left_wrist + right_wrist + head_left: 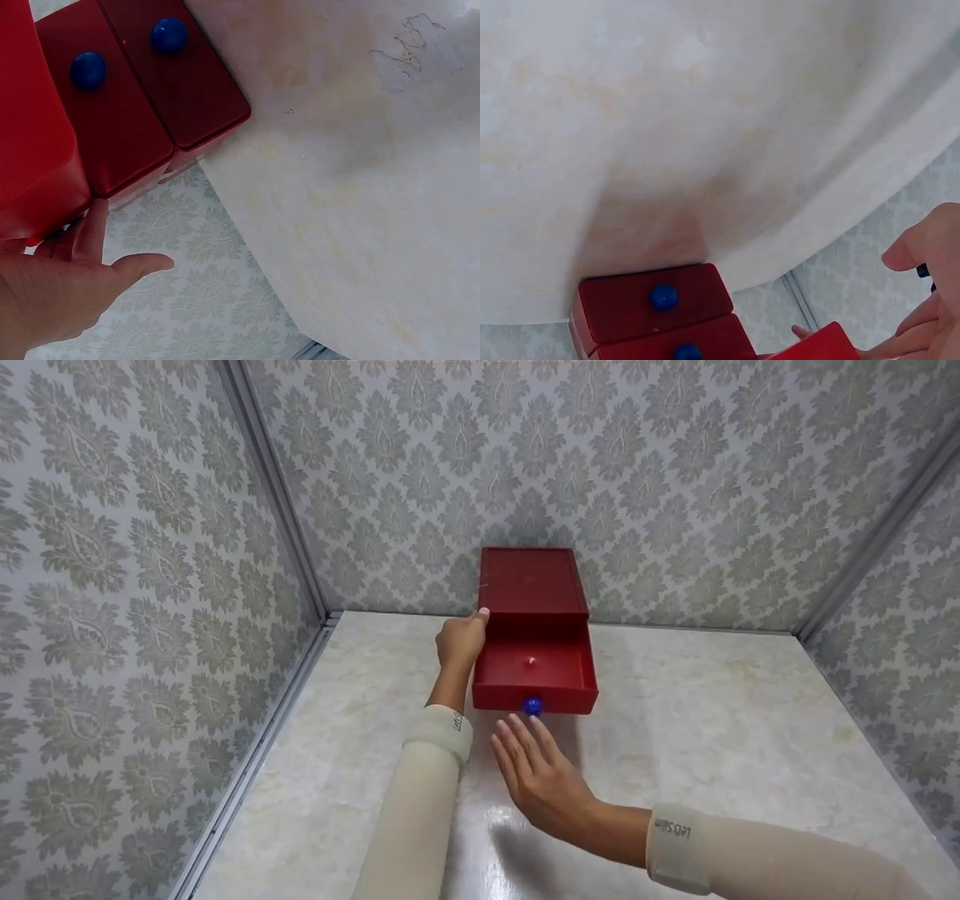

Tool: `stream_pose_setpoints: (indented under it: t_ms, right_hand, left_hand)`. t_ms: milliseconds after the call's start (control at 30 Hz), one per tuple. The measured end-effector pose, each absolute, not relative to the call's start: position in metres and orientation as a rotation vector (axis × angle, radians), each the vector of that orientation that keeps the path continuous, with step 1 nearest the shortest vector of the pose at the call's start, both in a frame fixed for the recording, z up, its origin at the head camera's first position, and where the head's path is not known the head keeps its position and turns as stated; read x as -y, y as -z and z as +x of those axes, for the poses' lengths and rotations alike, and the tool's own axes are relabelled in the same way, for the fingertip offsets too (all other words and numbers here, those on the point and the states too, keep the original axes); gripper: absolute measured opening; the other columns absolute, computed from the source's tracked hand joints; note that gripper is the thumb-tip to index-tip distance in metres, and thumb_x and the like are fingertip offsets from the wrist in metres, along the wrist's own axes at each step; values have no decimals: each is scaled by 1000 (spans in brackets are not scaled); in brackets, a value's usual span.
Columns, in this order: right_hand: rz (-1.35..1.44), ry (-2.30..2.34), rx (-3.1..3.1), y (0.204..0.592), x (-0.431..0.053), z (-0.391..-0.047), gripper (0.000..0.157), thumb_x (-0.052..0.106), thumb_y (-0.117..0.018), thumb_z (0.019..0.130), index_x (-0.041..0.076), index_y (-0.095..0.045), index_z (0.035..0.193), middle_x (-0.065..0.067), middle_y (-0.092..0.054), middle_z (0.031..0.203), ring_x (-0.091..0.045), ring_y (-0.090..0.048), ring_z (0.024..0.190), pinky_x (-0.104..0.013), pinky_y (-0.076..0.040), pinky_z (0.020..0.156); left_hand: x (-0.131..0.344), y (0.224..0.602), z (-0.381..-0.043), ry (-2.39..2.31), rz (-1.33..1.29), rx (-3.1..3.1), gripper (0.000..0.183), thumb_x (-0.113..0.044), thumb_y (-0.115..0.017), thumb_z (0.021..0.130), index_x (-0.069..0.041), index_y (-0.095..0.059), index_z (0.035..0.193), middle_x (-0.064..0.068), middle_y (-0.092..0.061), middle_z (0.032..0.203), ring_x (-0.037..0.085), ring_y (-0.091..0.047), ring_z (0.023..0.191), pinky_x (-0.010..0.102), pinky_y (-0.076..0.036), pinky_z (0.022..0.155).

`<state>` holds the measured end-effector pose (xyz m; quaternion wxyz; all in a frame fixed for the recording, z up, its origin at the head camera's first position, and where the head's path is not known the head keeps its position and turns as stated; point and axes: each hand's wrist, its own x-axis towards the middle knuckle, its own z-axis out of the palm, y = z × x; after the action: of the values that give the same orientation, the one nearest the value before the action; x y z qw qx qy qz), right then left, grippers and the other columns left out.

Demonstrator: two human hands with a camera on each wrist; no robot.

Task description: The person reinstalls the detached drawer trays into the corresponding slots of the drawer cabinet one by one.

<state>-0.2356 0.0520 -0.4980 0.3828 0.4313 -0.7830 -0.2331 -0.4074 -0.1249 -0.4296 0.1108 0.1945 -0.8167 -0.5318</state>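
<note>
A red drawer unit [529, 581] stands against the back wall, its top drawer [495, 697] pulled out. This drawer has a blue knob [532, 706] on its front and a small pale spot on its floor. My left hand [460, 642] rests against the unit's left side near the front corner; part of its fingers is hidden behind the drawer in the left wrist view. Just in front of the knob, my right hand [546, 784] is held with straight fingers. Whether its fingertips touch the knob or drawer, I cannot tell.
Below the open drawer, lower drawers [112, 127] with blue knobs stay closed. The unit stands on a pale marbled tabletop [720, 720]. Patterned walls [420, 472] enclose the back and both sides, with grey metal strips [274, 480] at the corners.
</note>
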Motion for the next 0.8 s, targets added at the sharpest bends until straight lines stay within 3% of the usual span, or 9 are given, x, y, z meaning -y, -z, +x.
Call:
stream_pose_setpoints:
  t_ms: [233, 500, 800]
  right_hand:
    - [1003, 730, 2086, 501, -60, -252, 66, 37, -60, 97, 1, -47, 151, -21, -49, 154, -39, -47, 144, -55, -39, 117]
    - [1019, 682, 2108, 494, -60, -268, 68, 38, -59, 96, -2, -47, 150, -22, -47, 155, -37, -44, 147, -54, -37, 118]
    - [984, 612, 2277, 489, -63, -297, 71, 35, -63, 95, -1, -43, 153, -20, -36, 163, -34, -33, 153, -51, -31, 123]
  left_hand:
    - [125, 429, -407, 1585, 564, 2394, 47, -50, -58, 98, -13, -77, 120, 10, -73, 125, 32, -64, 121, 48, -50, 104]
    - [127, 426, -408, 1609, 553, 2382, 50, -49, -58, 98, -8, -77, 118, 12, -74, 123, 31, -65, 119, 48, -50, 103]
    - [128, 426, -408, 1588, 571, 2424, 53, -50, -58, 97, -6, -76, 119, 13, -72, 127, 33, -63, 123, 48, -48, 105]
